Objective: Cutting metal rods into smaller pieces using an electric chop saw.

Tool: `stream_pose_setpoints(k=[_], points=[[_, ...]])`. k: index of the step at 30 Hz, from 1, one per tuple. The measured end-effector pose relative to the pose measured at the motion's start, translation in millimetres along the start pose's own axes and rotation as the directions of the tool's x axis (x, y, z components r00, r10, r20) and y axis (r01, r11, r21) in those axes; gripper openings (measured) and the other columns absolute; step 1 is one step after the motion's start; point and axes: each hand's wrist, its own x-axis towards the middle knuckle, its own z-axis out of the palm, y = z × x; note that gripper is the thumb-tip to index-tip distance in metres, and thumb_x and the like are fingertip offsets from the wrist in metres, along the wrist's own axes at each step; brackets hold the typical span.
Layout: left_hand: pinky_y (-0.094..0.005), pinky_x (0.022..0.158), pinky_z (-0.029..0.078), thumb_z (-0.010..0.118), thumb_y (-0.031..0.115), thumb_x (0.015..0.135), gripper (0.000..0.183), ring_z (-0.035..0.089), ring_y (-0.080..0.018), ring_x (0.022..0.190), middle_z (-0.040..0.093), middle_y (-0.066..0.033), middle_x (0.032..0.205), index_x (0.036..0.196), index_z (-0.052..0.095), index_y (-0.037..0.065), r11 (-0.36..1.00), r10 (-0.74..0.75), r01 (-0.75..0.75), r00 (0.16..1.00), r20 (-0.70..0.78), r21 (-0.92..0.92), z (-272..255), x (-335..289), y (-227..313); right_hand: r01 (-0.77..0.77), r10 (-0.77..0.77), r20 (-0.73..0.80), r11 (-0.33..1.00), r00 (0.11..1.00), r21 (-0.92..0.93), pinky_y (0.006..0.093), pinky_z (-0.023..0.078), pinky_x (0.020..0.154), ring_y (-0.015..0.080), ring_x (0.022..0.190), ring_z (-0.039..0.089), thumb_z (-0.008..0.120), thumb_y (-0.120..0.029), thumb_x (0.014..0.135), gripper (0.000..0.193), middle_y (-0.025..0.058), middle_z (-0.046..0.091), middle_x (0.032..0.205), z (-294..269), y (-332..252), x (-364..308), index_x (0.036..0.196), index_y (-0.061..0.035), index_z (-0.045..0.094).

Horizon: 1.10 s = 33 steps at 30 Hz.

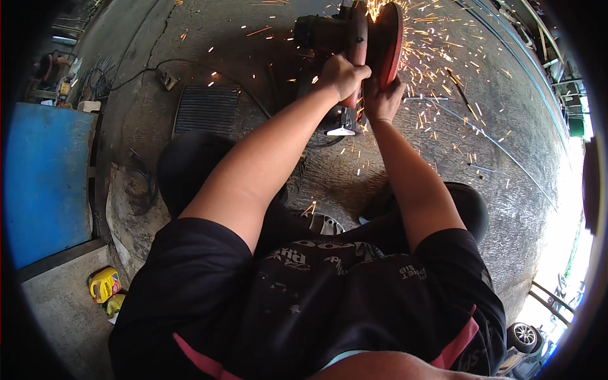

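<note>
Ahead of me stands a cut-off saw with a dark motor [318, 33], throwing orange sparks from its top and far over the floor to the right. My left hand [344, 77] is closed around its red handle [359, 47]. Just right of it, my right hand [384, 101] is closed at the lower edge of the red-rimmed round guard [394, 47]. What its fingers hold there is partly hidden. Below the hands a bright metal piece [341, 132] shows at the saw's base. The cutting point itself is lost in glare and behind the guard.
A dark ribbed grate [206, 109] lies left of the saw, near a cable with a box-like end [168, 80]. Thin metal rods [487, 136] lie on the right. A blue panel [50, 180] and a yellow jug [104, 284] stand at left. My bent knees flank the work.
</note>
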Motion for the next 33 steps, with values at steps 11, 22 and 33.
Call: stream_pose_setpoints(k=[11,22,33], points=[[-0.0321,0.045,0.046,0.064,0.024,0.068,0.028,0.06,-0.0202,0.047,0.059,-0.0134,0.053,0.065,0.06,-0.004,0.994,0.108,-0.109,0.991,-0.077,-0.003,3,2,-9,-0.01,0.01,-0.012,1.0,1.0,0.019,0.048,0.039,0.08,0.0432,0.09,0.047,0.06,-0.026,0.084,0.048,0.0246,0.046,0.095,1,2,-2,0.115,0.0035,0.039],[-0.0325,0.045,0.045,0.063,0.025,0.069,0.03,0.059,-0.0194,0.045,0.058,-0.0117,0.05,0.056,0.061,-0.002,0.997,0.071,-0.071,0.996,-0.049,0.0,3,-3,-7,-0.014,0.014,0.004,0.998,1.0,0.061,0.0478,0.039,0.079,0.0417,0.089,0.047,0.06,-0.022,0.083,0.047,0.0241,0.047,0.095,-2,0,-3,0.115,0.0045,0.038],[-0.0384,0.066,0.05,0.065,0.031,0.062,0.043,0.065,-0.0345,0.074,0.063,-0.0227,0.075,0.087,0.06,-0.003,0.998,0.02,-0.023,0.999,-0.045,-0.058,4,-5,-11,0.014,-0.014,0.009,1.0,1.0,0.022,0.0484,0.038,0.083,0.0434,0.094,0.046,0.059,-0.022,0.084,0.047,0.025,0.045,0.099,1,8,-11,0.117,0.0029,0.038]])
